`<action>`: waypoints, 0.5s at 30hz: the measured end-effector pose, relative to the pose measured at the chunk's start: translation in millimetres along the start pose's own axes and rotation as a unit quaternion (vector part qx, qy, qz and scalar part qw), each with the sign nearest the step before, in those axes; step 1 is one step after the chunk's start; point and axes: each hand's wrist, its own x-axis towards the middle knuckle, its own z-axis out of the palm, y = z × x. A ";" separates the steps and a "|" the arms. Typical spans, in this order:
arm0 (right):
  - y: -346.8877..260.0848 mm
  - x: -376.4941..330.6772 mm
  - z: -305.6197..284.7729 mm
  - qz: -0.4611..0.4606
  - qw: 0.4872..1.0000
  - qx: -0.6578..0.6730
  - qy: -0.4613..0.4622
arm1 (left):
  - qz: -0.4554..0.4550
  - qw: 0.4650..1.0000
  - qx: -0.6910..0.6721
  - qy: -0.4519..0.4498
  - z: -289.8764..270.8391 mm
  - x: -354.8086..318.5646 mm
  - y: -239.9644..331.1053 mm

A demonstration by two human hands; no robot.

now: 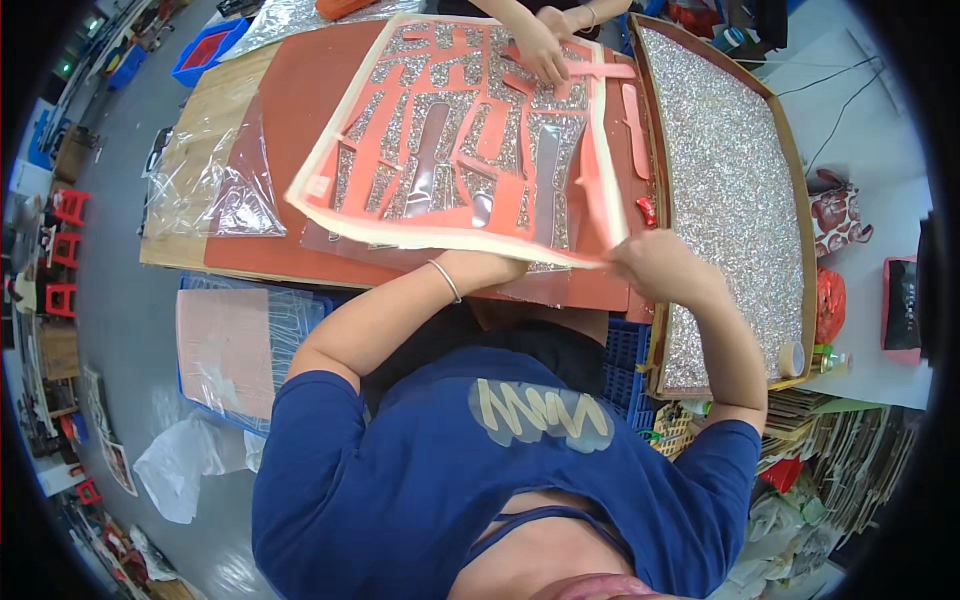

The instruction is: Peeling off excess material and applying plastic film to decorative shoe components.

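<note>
A large pink cut-out stencil (378, 140) with a cream border lies tilted over a clear plastic sheet (550, 290) on the red-brown board. Silver glitter pieces show through its openings, and several openings are bare. At its near right corner, my right hand (655, 264) is closed around the border, which is lifted and bent there. My left hand (488, 268) is under the near edge; its fingers are hidden by the border. Across the table, another person's hands (545, 50) touch the stencil's far right part, near a pink strip (600, 71).
To the right stands a long shallow tray (735, 200) full of silver glitter, with a tape roll (791, 359) at its near corner. Clear plastic film (240, 195) lies on the left of the table (300, 260). Below it are a pink-covered crate (225, 345) and a blue crate (628, 360).
</note>
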 end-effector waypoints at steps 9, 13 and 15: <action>16.8 222.3 67.6 -0.058 0.910 0.120 0.393 | -0.020 0.995 -0.031 0.095 37.9 2.1 -15.0; 8.0 265.6 73.8 -0.079 0.936 -0.024 0.343 | -0.039 0.988 -0.046 0.143 50.4 3.5 -25.4; 6.1 268.8 71.1 -0.059 0.948 -0.015 0.311 | -0.045 0.983 -0.056 0.166 54.5 12.1 -31.0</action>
